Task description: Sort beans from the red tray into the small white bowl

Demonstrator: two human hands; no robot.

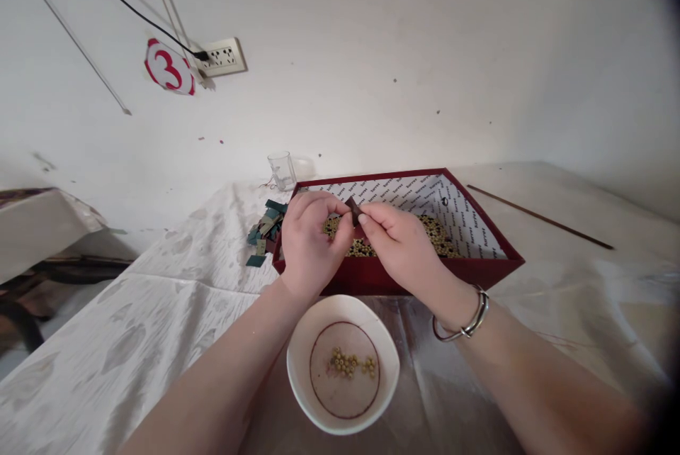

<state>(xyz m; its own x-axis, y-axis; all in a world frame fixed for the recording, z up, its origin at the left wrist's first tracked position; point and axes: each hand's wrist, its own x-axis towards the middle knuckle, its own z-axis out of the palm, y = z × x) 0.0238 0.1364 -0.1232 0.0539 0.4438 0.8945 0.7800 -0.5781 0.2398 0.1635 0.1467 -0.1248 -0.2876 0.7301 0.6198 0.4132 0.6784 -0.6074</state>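
Your left hand (pixel 311 242) and right hand (pixel 398 242) meet fingertip to fingertip, both pinched shut on a small dark piece (pixel 353 210) held between them above the red box (pixel 372 274). Directly under that grip lie the beads (pixel 440 235) in the box, and nearer to you, below your wrists, stands a white bowl (pixel 302 370) with a few beads. Left of your grip sits a heap of teal tags (pixel 264 228), with a glass (pixel 281 170) beyond it.

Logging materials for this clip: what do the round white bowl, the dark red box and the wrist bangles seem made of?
Round white bowl: likely glazed ceramic, smooth and glossy. Dark red box: probably cardboard, with a printed paper lining. Wrist bangles: metal, by their silvery shine.
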